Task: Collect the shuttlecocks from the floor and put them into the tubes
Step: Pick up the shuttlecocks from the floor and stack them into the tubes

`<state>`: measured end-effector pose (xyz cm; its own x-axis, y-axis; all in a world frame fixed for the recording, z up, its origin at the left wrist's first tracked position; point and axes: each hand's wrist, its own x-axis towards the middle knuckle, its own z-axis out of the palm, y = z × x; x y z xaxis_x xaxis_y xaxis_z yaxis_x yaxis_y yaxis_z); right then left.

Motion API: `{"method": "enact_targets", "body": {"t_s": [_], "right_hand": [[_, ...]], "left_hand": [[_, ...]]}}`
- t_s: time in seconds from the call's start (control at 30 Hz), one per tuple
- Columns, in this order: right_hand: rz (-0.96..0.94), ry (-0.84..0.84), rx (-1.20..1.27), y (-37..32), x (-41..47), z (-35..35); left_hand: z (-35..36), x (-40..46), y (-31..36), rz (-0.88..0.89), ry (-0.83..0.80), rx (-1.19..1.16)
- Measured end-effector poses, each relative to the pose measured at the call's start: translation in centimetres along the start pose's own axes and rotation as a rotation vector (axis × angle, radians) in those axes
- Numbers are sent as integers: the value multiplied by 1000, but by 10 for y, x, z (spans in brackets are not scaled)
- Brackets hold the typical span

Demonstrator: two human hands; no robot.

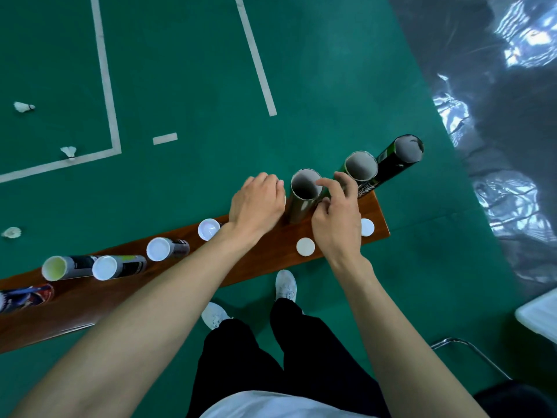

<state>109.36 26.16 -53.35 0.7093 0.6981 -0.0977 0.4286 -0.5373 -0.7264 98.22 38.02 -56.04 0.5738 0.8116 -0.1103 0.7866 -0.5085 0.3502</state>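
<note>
Three white shuttlecocks lie on the green floor at the left: one far off (24,107), one on a court line (69,152), one near the bench (11,232). On the brown bench (271,257) stand three open tubes (304,203), (361,165), (408,149). My right hand (337,218) holds the nearest open tube at its top, index finger on the rim and thumb against the wall. My left hand (256,203) hovers just left of that tube with its fingers curled down; a white sliver, seemingly a lid (284,200), peeks from under them.
Loose white lids (208,229), (305,246), (367,227) lie on the bench. Capped tubes (158,248), (104,267) and another open tube (54,268) stand further left. My feet are just before the bench. Plastic sheeting (512,116) covers the right; a metal chair frame (470,354) is at lower right.
</note>
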Motion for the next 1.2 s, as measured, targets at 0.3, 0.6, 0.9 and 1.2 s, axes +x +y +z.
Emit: {"method": "enact_targets", "body": {"t_s": [0.3,0.6,0.9,1.2], "right_hand": [[-73,-99,-68,7,-14,-1],[-104,-110,-64,11,-18,-6],[-124,-146,-83,7,-16,-8],[-128,-191,-100,-2,-18,-6]], "left_hand": [[-2,7,4,-10,-37,-86],[-5,12,2,-25,-42,-106],[-10,16,-7,-47,-38,-122],[-13,20,-21,-92,-75,-172]]}}
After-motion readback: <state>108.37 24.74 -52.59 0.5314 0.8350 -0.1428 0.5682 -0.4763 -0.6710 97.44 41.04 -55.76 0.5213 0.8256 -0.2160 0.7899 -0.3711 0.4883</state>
